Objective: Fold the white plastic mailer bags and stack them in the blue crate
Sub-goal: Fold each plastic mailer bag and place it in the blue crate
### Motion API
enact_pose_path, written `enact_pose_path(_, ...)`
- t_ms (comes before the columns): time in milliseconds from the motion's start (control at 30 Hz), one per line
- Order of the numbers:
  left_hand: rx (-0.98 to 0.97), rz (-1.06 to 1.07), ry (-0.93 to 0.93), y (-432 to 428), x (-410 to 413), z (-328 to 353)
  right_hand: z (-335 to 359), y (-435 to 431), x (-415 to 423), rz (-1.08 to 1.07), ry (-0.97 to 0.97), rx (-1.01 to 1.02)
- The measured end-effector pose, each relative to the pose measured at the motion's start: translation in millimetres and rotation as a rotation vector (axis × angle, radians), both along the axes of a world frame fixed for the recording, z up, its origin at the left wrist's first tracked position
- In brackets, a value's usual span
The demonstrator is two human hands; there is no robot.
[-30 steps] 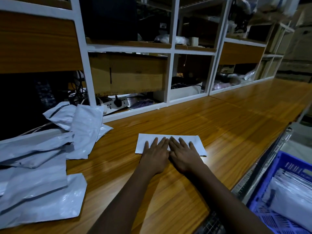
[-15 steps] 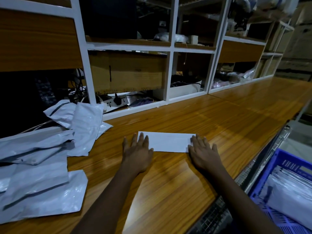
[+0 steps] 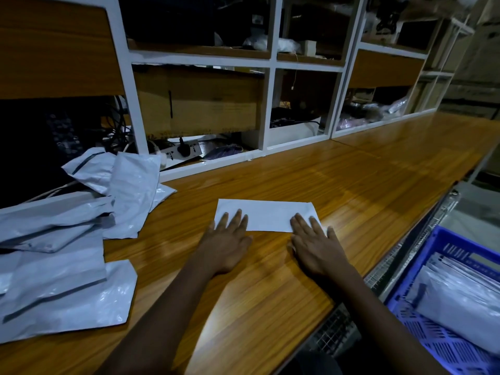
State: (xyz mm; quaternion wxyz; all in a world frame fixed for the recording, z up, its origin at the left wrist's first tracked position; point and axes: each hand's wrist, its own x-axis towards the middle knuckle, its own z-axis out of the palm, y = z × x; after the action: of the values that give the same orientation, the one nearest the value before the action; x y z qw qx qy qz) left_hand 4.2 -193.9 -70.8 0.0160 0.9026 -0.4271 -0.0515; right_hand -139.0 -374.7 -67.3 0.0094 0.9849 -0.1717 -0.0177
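Note:
A folded white mailer bag [image 3: 267, 214] lies flat in the middle of the wooden table [image 3: 351, 185]. My left hand [image 3: 226, 240] rests with straight fingers on its near left corner. My right hand [image 3: 315, 244] lies flat on its near right corner, fingers spread. A loose pile of unfolded white mailer bags [image 3: 62, 244] covers the table's left side. The blue crate [image 3: 457, 307] stands below the table's right edge, with folded mailers [image 3: 460, 293] stacked inside it.
White-framed shelving [image 3: 270, 98] with wooden panels runs along the table's far edge, holding a power strip [image 3: 181, 152], cables and bagged items. A wire mesh rack [image 3: 400, 255] borders the table's near right edge beside the crate.
My hands slid apart from the middle of the folded bag to its two ends, then came slightly back inward onto its near corners. The bag stays flat.

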Motion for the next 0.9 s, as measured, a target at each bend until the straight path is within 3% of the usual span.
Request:
enact_pose_path(100,-0.003,0.102,0.020,10,7,0,-8,-5,-1,-0.049,-0.048,-0.015)
enact_pose_path(167,-0.022,0.121,-0.063,9,6,-2,-12,-4,2,-0.068,-0.116,-0.052)
enact_pose_path(267,-0.111,0.048,-0.278,-2,-1,-1,-10,-1,18,0.036,-0.191,-0.092)
enact_pose_path(367,-0.136,-0.044,-0.345,-25,-7,4,-2,5,43,0.158,-0.211,-0.036)
enact_pose_path(467,-0.029,-0.116,-0.287,-44,-5,6,1,6,59,0.205,-0.172,-0.019)
enact_pose_path(633,-0.035,0.046,-0.035,-47,13,0,-5,-3,58,0.151,-0.156,-0.088)
enact_pose_path(900,0.009,0.111,-0.032,-39,35,-1,-6,-29,49,-0.044,-0.146,-0.113)
